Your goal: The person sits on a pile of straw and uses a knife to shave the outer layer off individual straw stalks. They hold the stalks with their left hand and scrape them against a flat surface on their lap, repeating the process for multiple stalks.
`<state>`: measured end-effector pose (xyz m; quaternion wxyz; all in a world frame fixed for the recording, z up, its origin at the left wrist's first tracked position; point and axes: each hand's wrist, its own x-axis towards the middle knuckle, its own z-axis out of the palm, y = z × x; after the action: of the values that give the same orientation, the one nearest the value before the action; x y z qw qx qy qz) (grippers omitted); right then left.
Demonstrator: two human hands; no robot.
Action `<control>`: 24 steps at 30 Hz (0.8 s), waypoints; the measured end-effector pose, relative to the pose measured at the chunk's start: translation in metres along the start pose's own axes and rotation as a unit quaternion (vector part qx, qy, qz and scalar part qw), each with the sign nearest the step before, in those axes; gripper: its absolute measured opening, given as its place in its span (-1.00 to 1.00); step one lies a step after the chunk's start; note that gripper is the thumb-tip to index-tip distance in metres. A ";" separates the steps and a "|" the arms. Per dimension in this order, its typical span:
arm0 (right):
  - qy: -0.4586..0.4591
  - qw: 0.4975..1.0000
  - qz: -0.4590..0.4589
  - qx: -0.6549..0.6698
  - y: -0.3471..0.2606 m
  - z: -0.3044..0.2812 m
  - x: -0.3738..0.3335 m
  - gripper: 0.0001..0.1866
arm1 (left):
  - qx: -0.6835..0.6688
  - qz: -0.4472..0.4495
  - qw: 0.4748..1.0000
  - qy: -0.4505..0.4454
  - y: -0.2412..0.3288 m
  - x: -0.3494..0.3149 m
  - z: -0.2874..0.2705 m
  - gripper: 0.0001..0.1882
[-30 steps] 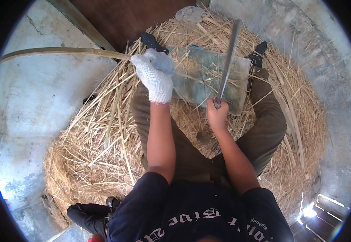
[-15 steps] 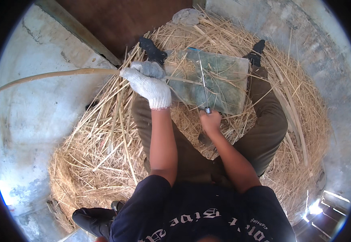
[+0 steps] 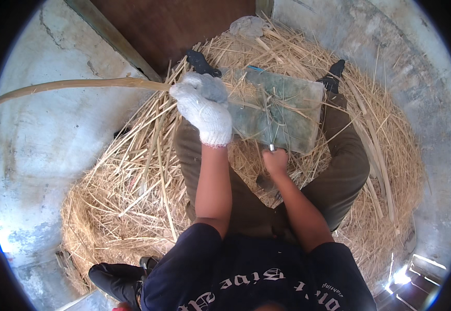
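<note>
My left hand (image 3: 203,111), in a white knitted glove with grey on the fingers, is closed round a long, thin tan strip (image 3: 88,84) that looks like split bamboo. The strip bows out to the left, past the wall. My bare right hand (image 3: 275,161) grips a knife (image 3: 268,124) by its handle, which the fist mostly hides. The narrow blade points away from me, over a greenish flat slab (image 3: 302,99) between my legs. Thin shavings lie on the slab around the blade. Whether blade and strip touch is unclear.
A wide heap of shavings and cut strips (image 3: 137,171) surrounds my legs. My socked feet (image 3: 331,76) flank the slab. A pale lump (image 3: 247,27) sits at the far edge. Behind it is a brown panel (image 3: 184,26). Worn walls (image 3: 54,135) curve around; dark cloth (image 3: 116,282) lies lower left.
My left hand has shifted slightly right, bringing the strip along. The knife blade now looks shorter and is angled differently. The whole view has moved a little.
</note>
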<state>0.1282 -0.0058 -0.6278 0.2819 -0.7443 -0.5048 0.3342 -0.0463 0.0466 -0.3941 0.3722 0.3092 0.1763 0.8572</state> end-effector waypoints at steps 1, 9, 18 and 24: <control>-0.007 0.998 -0.025 0.059 -0.010 -0.009 -0.005 -0.68 | 0.034 -0.006 0.999 0.032 0.003 0.000 0.003 -0.46; -0.028 0.997 -0.008 0.067 -0.022 -0.015 -0.008 -0.68 | 0.012 0.012 1.000 0.004 0.009 -0.003 0.006 -0.30; -0.056 0.990 0.111 0.062 0.044 0.032 0.033 -0.71 | -0.047 0.159 0.985 -0.058 0.128 -0.023 0.048 -0.30; -0.015 0.945 0.227 0.235 0.021 0.012 0.024 -0.75 | 0.025 0.122 0.984 -0.126 0.056 0.015 0.010 -0.29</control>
<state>0.1371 0.0108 -0.6566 0.3579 -0.7465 -0.2342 0.5098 -0.0773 0.0210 -0.3510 0.2763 0.4426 0.1101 0.8460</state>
